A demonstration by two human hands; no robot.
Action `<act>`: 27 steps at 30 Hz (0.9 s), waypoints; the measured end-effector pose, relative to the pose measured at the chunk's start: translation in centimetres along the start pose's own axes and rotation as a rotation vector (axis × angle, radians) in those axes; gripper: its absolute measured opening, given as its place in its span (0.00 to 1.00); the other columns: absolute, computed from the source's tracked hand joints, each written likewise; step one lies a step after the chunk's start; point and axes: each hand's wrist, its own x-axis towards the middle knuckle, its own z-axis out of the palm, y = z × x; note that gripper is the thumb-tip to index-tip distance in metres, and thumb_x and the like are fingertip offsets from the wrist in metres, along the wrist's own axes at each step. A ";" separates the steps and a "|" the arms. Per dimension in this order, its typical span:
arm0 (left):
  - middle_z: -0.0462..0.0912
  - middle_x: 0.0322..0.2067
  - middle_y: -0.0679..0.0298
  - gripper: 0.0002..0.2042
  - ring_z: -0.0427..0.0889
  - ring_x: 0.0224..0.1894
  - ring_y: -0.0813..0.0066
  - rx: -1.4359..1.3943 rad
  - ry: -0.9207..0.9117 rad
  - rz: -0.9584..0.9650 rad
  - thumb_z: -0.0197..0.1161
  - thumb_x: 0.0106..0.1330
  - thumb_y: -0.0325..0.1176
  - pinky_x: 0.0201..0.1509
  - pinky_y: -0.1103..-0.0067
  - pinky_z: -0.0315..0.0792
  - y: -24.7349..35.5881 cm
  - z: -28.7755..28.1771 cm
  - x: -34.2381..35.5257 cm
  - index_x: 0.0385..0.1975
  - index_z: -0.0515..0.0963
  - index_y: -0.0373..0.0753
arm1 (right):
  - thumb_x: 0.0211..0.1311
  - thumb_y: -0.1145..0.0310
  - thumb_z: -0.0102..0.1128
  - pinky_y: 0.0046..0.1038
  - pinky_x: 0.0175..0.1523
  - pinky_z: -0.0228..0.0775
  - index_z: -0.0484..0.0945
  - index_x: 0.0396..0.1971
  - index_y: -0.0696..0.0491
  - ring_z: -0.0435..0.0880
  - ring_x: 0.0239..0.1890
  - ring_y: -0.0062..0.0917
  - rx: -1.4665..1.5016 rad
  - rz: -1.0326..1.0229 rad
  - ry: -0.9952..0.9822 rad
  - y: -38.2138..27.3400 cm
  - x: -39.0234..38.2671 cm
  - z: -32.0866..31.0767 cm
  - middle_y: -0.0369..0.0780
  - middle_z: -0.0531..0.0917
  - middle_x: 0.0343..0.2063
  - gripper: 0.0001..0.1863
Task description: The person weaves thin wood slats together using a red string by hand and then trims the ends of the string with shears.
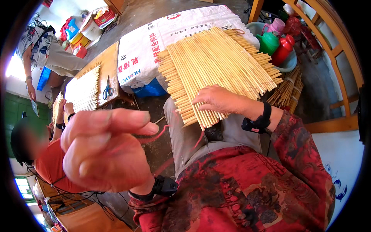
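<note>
At far left a co-worker (42, 154) in orange sits by a second mat (83, 91) with blue scissors (108, 91) beside it. The left hand (102, 150), raised close and blurred, pinches a red thread (154, 135). A white printed sack (154, 42) lies behind. The reed mat (216, 65), pale yellow and ragged-edged, rests on the lap; the right hand (218, 99) presses flat on its near edge. Green and red jugs (276, 46) crowd its right side.
</note>
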 end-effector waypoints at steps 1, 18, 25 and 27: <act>0.74 0.35 0.51 0.11 0.75 0.16 0.70 0.024 0.011 0.011 0.42 0.72 0.37 0.16 0.82 0.70 0.4 -0.4 0.1 0.32 0.64 0.35 | 0.54 0.58 0.59 0.38 0.45 0.69 0.80 0.38 0.49 0.79 0.40 0.37 -0.058 0.002 0.031 -0.5 0.2 0.0 0.43 0.80 0.33 0.14; 0.80 0.24 0.45 0.12 0.82 0.23 0.58 -1.291 -0.576 -0.487 0.50 0.67 0.32 0.27 0.65 0.79 6.0 -8.3 -4.1 0.28 0.73 0.29 | 0.54 0.69 0.53 0.29 0.44 0.67 0.74 0.36 0.53 0.76 0.39 0.28 -0.034 -0.485 0.069 -8.8 -6.7 0.5 0.37 0.76 0.32 0.09; 0.79 0.25 0.44 0.13 0.81 0.21 0.61 -1.288 -0.661 -0.598 0.52 0.67 0.31 0.26 0.68 0.79 8.1 -8.8 -5.0 0.23 0.75 0.29 | 0.55 0.68 0.53 0.27 0.33 0.67 0.73 0.33 0.52 0.76 0.31 0.27 0.008 -0.379 0.180 -9.8 -8.7 0.7 0.36 0.73 0.29 0.07; 0.79 0.25 0.44 0.12 0.81 0.21 0.62 -1.279 -0.675 -0.608 0.53 0.67 0.31 0.25 0.70 0.78 8.7 -8.8 -5.7 0.24 0.75 0.30 | 0.55 0.68 0.53 0.26 0.32 0.68 0.75 0.38 0.53 0.77 0.32 0.27 0.013 -0.347 0.440 -10.4 -8.2 0.5 0.38 0.75 0.32 0.11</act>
